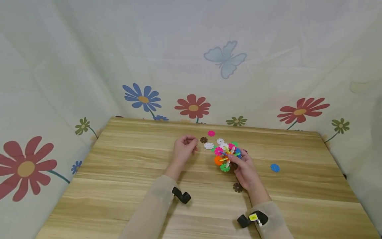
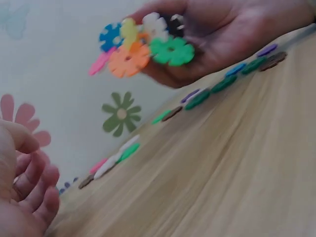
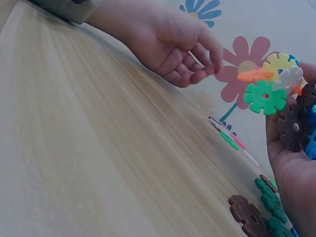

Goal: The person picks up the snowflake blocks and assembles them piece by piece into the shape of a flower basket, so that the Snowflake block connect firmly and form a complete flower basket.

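My right hand [image 1: 246,171] holds a cluster of interlocking plastic snowflake discs [image 1: 225,167] above the table. Orange, green, yellow, white, blue, pink and brown notched discs stick out of it at various angles; in the left wrist view the cluster [image 2: 129,60] shows in front of the palm. To its left hovers my left hand [image 1: 185,149], its fingers loosely bent with nothing seen between them. Nearest to that hand lie a brown disc [image 1: 204,140] and a white disc [image 1: 209,146]. The right wrist view shows the left hand [image 3: 173,52] from its thumb side.
Loose discs lie on the wood-grain table [image 1: 128,166]: a pink disc [image 1: 211,133] toward the back, a blue disc [image 1: 275,168] to the right, and a brown disc [image 1: 237,187] by the right wrist. Behind the table hangs a flower-printed cloth [image 1: 167,59].
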Motion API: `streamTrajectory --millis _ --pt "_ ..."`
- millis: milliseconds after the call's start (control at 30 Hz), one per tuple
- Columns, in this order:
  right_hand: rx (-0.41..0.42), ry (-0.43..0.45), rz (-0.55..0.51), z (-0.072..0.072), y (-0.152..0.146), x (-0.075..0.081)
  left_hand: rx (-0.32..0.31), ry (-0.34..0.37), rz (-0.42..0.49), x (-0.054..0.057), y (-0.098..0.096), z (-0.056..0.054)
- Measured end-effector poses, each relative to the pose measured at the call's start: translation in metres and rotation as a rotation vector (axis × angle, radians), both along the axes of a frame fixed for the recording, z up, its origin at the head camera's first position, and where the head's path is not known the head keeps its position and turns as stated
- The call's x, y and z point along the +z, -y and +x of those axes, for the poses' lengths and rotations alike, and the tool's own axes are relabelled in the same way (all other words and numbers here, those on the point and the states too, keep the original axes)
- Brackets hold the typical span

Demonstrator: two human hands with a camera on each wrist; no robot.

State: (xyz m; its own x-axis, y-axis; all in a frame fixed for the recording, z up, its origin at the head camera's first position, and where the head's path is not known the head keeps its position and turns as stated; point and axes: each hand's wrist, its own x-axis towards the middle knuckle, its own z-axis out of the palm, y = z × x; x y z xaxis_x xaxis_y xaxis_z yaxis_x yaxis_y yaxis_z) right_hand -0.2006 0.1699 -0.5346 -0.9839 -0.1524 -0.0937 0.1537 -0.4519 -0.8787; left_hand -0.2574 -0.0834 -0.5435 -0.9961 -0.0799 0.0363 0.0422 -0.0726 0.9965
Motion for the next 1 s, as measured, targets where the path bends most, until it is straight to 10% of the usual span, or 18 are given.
streamTrajectory --millis 100,400,733,1000 --pt "0.006 -0.001 0.007 -0.001 -0.001 0.000 0.054 -0.076 -0.249 -0.004 0.007 -0.010" --pt "-0.001 -0.003 0.022 0.000 -0.002 0.000 -0.096 -0.137 -0.980 -0.004 -0.008 -0.024" --pt "-0.022 0.025 0.038 -0.002 -0.001 0.002 -0.085 -0.092 -0.979 -0.002 -0.011 -0.023" --pt "-0.015 0.053 0.076 -0.003 -0.004 0.001 -0.163 -0.099 -0.792 0.003 -0.003 -0.007"
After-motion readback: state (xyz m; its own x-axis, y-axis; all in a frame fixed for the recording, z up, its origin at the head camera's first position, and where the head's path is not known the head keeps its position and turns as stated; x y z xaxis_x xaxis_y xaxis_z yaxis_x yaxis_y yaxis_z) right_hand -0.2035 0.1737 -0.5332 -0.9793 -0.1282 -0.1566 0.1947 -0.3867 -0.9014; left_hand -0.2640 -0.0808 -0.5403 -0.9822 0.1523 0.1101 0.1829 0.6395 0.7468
